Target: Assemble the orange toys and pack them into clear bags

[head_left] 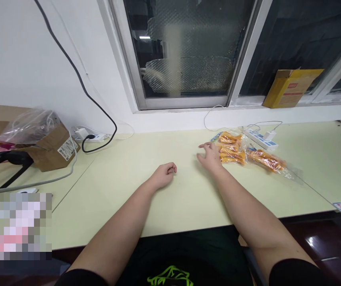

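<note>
My left hand (163, 176) rests at the middle of the pale yellow-green table (123, 206), its fingers curled in and nothing visible in them. Farther right, my right hand (211, 158) is open, thumb and fingers apart, at the left edge of a group of clear plastic packets (233, 153) with orange contents. Whether it touches them I cannot tell. Another clear packet (267, 159) of orange contents lies to the right of that group. The exact kind of the orange contents cannot be made out through the shiny wrapping.
An open cardboard box (53, 149) with plastic bags stands at the left. By the wall are a power strip (99, 138) with a black cable (82, 81) and a second power strip (261, 140) behind the packets. A yellow carton (289, 90) leans against the window.
</note>
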`<state>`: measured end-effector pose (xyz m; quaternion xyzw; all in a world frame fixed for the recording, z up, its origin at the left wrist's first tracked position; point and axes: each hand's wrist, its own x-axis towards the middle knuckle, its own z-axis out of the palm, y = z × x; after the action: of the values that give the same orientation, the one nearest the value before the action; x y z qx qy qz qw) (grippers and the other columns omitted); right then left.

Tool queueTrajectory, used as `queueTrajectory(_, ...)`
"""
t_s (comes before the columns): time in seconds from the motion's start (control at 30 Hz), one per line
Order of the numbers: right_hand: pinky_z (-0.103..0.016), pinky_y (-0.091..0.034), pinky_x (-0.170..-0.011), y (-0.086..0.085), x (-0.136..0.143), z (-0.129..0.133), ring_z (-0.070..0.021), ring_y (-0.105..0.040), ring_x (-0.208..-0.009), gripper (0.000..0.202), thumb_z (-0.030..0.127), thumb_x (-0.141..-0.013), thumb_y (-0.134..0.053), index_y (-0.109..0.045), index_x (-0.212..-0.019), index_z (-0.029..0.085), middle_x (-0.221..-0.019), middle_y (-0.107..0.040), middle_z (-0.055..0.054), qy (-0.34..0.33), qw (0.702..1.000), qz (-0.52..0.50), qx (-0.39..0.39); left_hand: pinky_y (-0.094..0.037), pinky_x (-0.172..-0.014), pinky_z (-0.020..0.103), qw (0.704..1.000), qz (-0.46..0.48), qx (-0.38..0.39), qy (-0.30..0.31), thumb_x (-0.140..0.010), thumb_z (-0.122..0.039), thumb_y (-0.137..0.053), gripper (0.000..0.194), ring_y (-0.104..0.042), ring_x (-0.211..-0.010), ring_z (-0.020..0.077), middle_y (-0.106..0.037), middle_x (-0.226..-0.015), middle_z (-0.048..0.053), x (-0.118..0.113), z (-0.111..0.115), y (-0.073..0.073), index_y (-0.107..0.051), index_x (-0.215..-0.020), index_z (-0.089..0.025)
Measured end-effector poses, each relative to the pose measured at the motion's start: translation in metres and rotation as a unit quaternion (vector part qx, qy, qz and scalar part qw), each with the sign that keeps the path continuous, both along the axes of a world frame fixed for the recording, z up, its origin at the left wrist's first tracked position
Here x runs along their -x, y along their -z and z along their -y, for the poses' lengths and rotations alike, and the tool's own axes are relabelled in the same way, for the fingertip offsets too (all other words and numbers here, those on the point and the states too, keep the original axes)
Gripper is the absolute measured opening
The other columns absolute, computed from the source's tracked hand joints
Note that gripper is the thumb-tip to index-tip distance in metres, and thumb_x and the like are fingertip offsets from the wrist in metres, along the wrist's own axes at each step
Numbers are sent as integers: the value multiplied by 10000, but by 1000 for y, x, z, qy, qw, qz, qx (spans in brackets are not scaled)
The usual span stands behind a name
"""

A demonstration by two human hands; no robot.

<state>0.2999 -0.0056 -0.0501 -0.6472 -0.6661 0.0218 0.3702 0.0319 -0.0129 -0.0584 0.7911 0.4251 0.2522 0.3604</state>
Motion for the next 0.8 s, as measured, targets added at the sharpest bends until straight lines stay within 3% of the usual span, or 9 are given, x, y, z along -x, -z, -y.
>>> queueTrajectory(0.1, -655, -216, -1137, -2, -21, -2, -413, -307, -1409, 564, 346, -806, -635, -558, -1337, 175, -1530, -339, -213, 174, 984, 15, -26, -326, -595, 249, 1000, -1, -25, -19, -666, -130, -474, 189, -357, -596, 130, -322, -635, -59, 0, -3, 3, -561, -809, -216)
queueTrajectory(0.17, -736, -110, -1126, 0, -35, -4, -454, -229, -1449, 615, 393, -796, -640, -534, -1355, 160, -1564, -298, -240, 231, 972, 25, 14, -357, -612, 247, 998, -8, -47, -51, -699, -146, -484, 154, -378, -598, 129, -339, -630, -61, 0, -6, 4, -558, -814, -216)
queueTrajectory(0.3, -781, -99, -1092, 9, -54, -8, -471, -309, -1404, 601, 488, -807, -624, -561, -1310, 165, -1462, -445, -253, 255, 959, 33, 117, -359, -620, 264, 990, -31, -73, -121, -746, -151, -490, 122, -421, -616, 146, -399, -620, -48, -1, -11, 8, -559, -825, -215)
queueTrajectory(0.4, -744, -135, -1114, 12, -53, -8, -448, -382, -1361, 518, 456, -833, -603, -584, -1269, 176, -1405, -504, -219, 245, 955, 69, 153, -356, -625, 286, 983, -65, -93, -142, -752, -141, -521, 106, -481, -658, 167, -503, -652, -18, -4, -14, 11, -574, -803, -218)
queueTrajectory(0.5, -674, -188, -1141, 12, -42, -6, -415, -439, -1318, 446, 393, -840, -602, -607, -1235, 188, -1351, -548, -184, 177, 968, 112, 139, -394, -663, 302, 981, -98, -104, -132, -762, -150, -561, 87, -561, -760, 204, -599, -711, 10, -9, -17, 13, -594, -778, -230)
queueTrajectory(0.6, -599, -272, -1133, 13, -19, -5, -372, -500, -1254, 394, 329, -827, -612, -628, -1198, 198, -1262, -606, -163, 40, 987, 129, 85, -452, -740, 327, 978, -118, -114, -128, -785, -170, -578, 101, -605, -870, 240, -642, -782, 30, -11, -17, 14, -614, -846, -242)
queueTrajectory(0.73, -498, -323, -1145, 15, 18, 0, -302, -496, -1301, 324, 226, -818, -583, -637, -1137, 202, -1320, -603, -143, -207, 972, 115, -7, -467, -968, 401, 970, -111, -150, -156, -808, -189, -578, 398, -589, -1094, 268, -617, -1146, 96, -10, -17, 16, -543, -1202, -229)
queueTrajectory(0.8, -517, -259, -1187, 14, 33, 3, -304, -409, -1401, 264, 263, -834, -595, -652, -1087, 212, -1457, -510, -139, -249, 962, 106, -33, -422, -1074, 432, 961, -83, -182, -192, -800, -203, -601, 517, -533, -1212, 281, -537, -1275, 128, -9, -17, 18, -471, -1301, -213)
